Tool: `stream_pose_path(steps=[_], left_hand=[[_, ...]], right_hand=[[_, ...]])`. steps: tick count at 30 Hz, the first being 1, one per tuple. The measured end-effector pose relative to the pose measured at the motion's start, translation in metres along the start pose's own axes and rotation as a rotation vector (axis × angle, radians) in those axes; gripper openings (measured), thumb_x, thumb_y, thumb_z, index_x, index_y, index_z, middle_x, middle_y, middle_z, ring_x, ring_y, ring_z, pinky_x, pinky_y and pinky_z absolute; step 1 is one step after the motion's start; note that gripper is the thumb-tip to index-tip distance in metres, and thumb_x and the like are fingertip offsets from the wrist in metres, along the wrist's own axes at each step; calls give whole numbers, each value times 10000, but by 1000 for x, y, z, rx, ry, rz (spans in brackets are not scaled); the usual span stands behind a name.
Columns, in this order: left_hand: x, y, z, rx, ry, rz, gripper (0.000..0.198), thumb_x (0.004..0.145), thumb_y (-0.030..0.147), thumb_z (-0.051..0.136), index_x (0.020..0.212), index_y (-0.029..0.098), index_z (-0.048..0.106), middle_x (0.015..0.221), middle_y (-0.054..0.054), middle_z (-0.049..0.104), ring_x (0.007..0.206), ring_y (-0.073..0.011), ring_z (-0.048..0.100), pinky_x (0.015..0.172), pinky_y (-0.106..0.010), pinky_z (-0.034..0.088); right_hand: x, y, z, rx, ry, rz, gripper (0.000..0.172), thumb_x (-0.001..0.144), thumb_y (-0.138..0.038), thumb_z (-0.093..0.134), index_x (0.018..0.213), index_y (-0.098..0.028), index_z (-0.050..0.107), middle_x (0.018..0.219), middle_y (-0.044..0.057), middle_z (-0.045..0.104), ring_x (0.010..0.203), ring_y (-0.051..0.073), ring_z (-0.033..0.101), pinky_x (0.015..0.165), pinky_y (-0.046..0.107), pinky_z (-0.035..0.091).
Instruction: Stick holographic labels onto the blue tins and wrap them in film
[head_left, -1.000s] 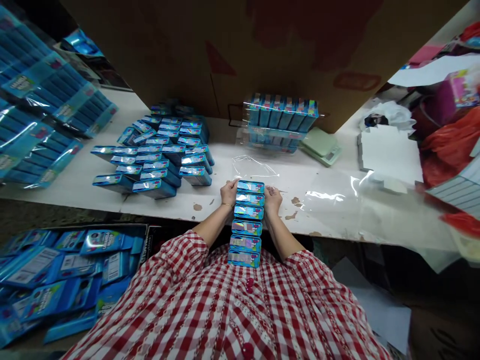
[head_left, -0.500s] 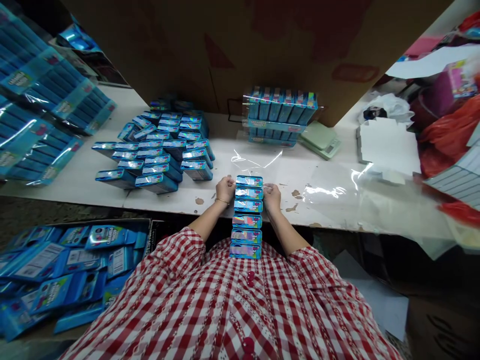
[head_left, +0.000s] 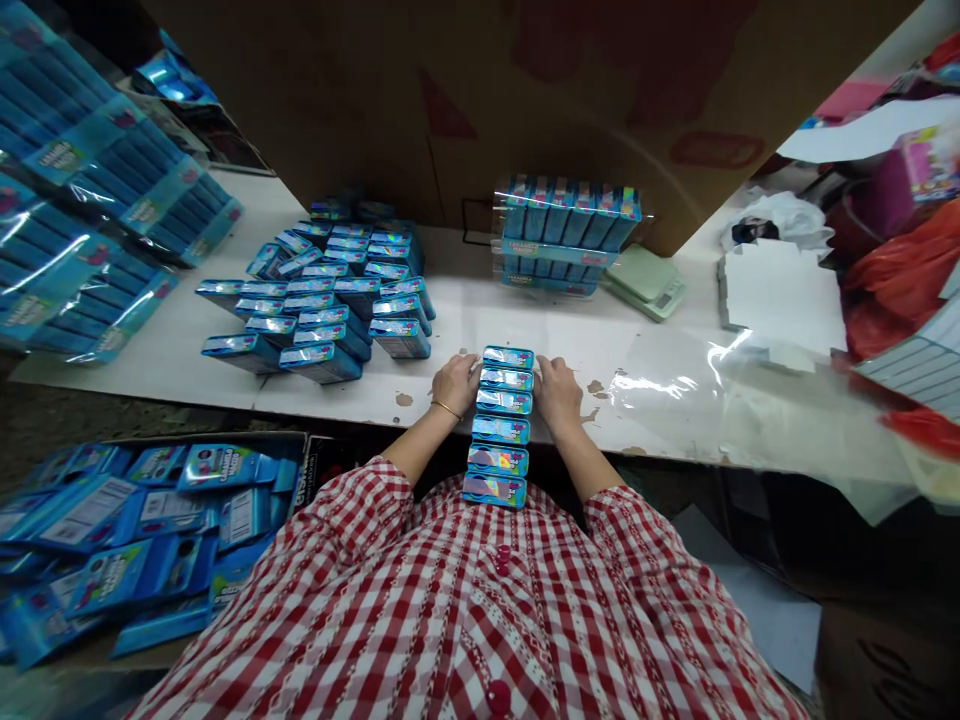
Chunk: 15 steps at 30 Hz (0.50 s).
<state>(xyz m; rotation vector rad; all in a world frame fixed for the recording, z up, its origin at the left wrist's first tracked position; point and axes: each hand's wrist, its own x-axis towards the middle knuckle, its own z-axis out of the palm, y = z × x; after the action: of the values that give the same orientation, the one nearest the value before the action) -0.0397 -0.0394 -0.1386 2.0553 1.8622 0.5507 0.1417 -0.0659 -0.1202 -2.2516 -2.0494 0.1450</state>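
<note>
A single row of small blue boxes (head_left: 502, 430) runs from the table's front edge back to my shirt, their shiny printed ends facing up. My left hand (head_left: 454, 386), with a thin bracelet at the wrist, is closed against the left side of the row's far end. On the opposite side my right hand (head_left: 559, 396) presses in with bent fingers. The fingertips of both hands are partly hidden by the boxes, and I cannot make out whether clear film lies between. More blue boxes (head_left: 322, 357) stand in a cluster on the table to the left.
Behind the row stands a film-wrapped pack of blue boxes (head_left: 568, 240) beside a pale green scale (head_left: 646, 282). A large cardboard carton (head_left: 360, 110) blocks the back. Wrapped packs (head_left: 82, 230) are stacked left, above a carton of loose blue boxes (head_left: 97, 510). White card (head_left: 781, 300) lies right.
My hands have curled closer around the far end of the row. The glinting clear film edge behind the row no longer shows. The view has shifted slightly.
</note>
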Motion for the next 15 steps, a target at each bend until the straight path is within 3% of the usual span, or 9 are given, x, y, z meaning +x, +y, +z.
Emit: stream_pose_path(steps=[3, 8, 12, 15], left_hand=[[8, 2, -6, 54, 126, 105, 256, 860, 277, 490, 1046, 196, 647, 1026, -104, 618, 953, -228, 563, 809, -324, 422], [19, 12, -23, 57, 32, 145, 210, 871, 220, 461, 901, 195, 668, 901, -70, 687, 878, -217, 600, 793, -336, 415], [23, 16, -35, 29, 28, 177, 171, 844, 214, 497, 835, 186, 665, 867, -62, 690, 835, -203, 608, 755, -315, 419], [22, 16, -38, -21, 63, 225, 156, 835, 208, 503, 825, 175, 655, 873, -64, 669, 813, -186, 598, 729, -295, 424]], right_hand=[[16, 1, -9, -87, -15, -151, 322, 914, -203, 332, 1068, -219, 613, 1103, 102, 579, 942, 212, 538, 671, 277, 383], [42, -2, -38, -76, -190, -154, 317, 877, -208, 380, 987, -215, 678, 993, 96, 655, 879, 204, 587, 683, 272, 384], [45, -3, -57, -60, -199, -199, 311, 839, -197, 409, 963, -213, 694, 964, 88, 688, 891, 215, 598, 704, 276, 367], [35, -4, -61, -46, -165, -199, 327, 859, -203, 376, 952, -197, 689, 918, 90, 696, 840, 206, 603, 679, 272, 345]])
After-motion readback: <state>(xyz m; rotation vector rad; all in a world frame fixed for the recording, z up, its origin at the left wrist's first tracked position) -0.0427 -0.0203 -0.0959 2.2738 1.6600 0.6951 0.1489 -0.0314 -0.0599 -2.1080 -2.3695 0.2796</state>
